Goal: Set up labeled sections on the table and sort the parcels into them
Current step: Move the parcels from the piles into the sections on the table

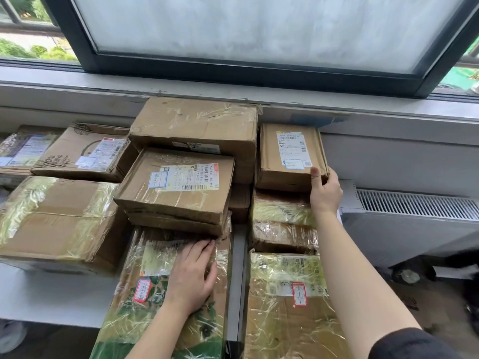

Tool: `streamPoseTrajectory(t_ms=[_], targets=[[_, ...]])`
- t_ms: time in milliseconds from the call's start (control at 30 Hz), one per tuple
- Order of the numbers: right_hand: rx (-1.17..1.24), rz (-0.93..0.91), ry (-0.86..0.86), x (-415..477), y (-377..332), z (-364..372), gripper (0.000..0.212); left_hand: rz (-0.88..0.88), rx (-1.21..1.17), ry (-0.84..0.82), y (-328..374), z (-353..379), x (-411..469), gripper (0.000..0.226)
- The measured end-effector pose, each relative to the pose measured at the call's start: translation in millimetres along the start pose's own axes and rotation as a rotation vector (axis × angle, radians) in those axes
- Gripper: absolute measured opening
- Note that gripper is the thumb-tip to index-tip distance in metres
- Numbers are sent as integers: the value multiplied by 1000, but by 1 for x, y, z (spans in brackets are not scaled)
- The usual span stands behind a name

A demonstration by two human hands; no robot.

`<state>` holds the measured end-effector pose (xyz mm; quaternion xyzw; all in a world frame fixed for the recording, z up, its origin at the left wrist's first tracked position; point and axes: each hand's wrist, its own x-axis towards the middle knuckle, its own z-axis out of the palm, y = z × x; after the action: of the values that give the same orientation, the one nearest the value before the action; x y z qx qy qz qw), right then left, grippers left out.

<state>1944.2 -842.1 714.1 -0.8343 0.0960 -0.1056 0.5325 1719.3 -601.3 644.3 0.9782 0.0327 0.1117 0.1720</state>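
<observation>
Several taped cardboard parcels are piled on a white table (51, 294) under a window. My right hand (325, 190) grips the near right corner of a small labelled parcel (287, 154), which sits on top of the right-hand stack. My left hand (193, 275) rests flat, fingers straight, on a long parcel with green print (134, 301) at the front centre. Just beyond its fingertips lies a flat parcel with a white shipping label (178, 185). A parcel with a red-edged sticker (285, 307) lies at the front right.
A large brown box (197, 125) stands at the back against the window ledge. More parcels (77, 154) fill the left side, with a big taped one (54, 218) in front. A white radiator (414, 211) stands to the right, beyond the table edge.
</observation>
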Motion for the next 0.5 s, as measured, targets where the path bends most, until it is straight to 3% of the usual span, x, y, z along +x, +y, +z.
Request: streamPoseTrajectory(t_ms=[233, 500], targets=[[-62, 61, -46, -19, -3, -15, 69, 26, 71, -32, 3, -6, 2, 49], [-125, -115, -62, -89, 5, -39, 25, 27, 114, 39, 19, -29, -14, 43]])
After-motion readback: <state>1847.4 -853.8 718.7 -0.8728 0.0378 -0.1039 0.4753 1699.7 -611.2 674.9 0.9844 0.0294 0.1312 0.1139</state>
